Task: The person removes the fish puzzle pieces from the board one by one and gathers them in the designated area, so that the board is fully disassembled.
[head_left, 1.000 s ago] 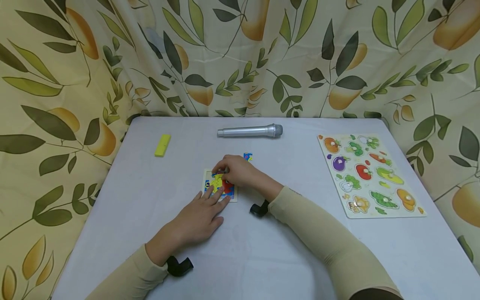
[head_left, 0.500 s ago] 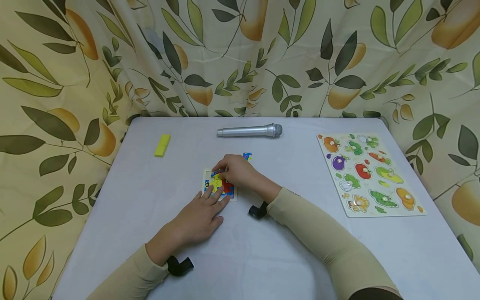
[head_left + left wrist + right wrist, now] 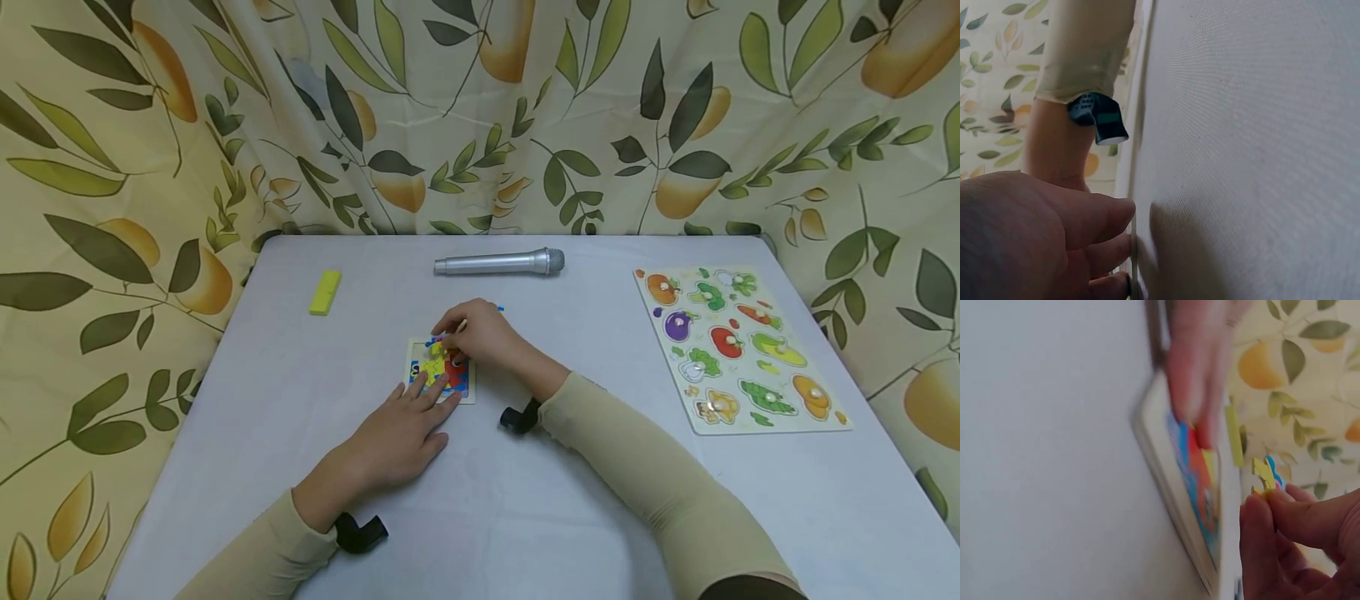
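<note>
A small framed jigsaw puzzle [image 3: 468,395] with yellow, red and blue pieces lies flat on the table in front of the person. Spread fingers of the left hand [image 3: 393,433] rest on its near part; in the left wrist view, that hand's thumb [image 3: 1107,215] extends toward the table. Between thumb and fingertips, the right hand [image 3: 486,335] pinches a yellow puzzle piece [image 3: 1262,472] with blue and pink on it. The piece is held tilted just above the far side of the puzzle. Another blue puzzle piece [image 3: 501,309] is mostly hidden behind the right hand.
A silver microphone [image 3: 498,262] lies across the back of the white table [image 3: 525,517]. At back left is a yellow block [image 3: 325,292]. A vegetable peg-puzzle board [image 3: 738,354] occupies the right side. Patterned cloth [image 3: 480,117] hangs behind the table.
The right hand has risen slightly away from the puzzle with the piece pinched in it, now covering most of the loose piece behind. The left hand stays in place.
</note>
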The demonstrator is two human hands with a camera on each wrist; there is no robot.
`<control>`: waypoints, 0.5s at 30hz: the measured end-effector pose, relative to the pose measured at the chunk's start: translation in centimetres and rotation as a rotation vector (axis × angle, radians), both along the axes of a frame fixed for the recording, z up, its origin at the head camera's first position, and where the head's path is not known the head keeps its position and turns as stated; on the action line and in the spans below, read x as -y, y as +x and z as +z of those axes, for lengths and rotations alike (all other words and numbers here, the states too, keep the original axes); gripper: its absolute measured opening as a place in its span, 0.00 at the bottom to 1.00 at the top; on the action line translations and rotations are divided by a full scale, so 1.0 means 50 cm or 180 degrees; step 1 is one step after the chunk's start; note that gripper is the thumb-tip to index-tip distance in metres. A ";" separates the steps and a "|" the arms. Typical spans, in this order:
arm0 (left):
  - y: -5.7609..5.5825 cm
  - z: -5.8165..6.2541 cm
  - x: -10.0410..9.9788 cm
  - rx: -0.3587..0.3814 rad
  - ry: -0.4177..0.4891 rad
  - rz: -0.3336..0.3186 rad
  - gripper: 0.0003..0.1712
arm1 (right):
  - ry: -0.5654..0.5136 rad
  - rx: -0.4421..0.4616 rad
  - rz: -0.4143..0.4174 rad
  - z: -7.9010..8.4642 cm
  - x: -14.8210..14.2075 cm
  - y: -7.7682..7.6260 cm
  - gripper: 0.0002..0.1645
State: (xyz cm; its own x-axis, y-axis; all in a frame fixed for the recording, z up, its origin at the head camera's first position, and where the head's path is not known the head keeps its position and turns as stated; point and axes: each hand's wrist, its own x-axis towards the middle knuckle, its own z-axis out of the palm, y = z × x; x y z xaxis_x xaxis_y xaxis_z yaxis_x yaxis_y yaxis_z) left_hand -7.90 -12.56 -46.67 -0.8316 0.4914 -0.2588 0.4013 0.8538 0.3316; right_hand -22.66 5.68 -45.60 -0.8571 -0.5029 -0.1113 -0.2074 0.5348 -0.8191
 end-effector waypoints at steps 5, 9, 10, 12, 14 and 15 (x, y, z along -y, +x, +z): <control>0.000 0.004 -0.001 0.0021 -0.0005 0.0021 0.36 | -0.0097 0.0217 -0.0180 0.014 -0.038 -0.022 0.08; 0.001 0.008 0.000 0.0015 -0.0002 0.0014 0.36 | -0.0088 0.0346 -0.0338 0.025 -0.082 -0.040 0.09; 0.001 0.008 0.000 0.0006 0.0007 0.0010 0.36 | -0.0048 0.0347 -0.0389 0.027 -0.094 -0.044 0.09; 0.002 0.008 0.000 -0.0015 0.0028 -0.0002 0.36 | 0.0040 0.0328 -0.0476 0.027 -0.119 -0.053 0.09; 0.003 0.008 0.001 -0.0027 0.0047 -0.0005 0.36 | 0.0132 0.0302 -0.0584 0.026 -0.144 -0.062 0.09; 0.003 0.007 0.001 -0.0032 0.0053 -0.0006 0.35 | 0.0169 0.0282 -0.0625 0.026 -0.156 -0.066 0.09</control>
State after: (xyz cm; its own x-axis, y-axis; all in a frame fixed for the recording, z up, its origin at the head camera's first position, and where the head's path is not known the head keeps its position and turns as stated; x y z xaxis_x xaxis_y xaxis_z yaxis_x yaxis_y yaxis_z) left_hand -7.75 -12.61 -46.30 -0.8331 0.4972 -0.2423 0.4064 0.8474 0.3417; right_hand -25.98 13.50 -44.31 -0.9238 -0.3186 -0.2123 -0.0235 0.6006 -0.7992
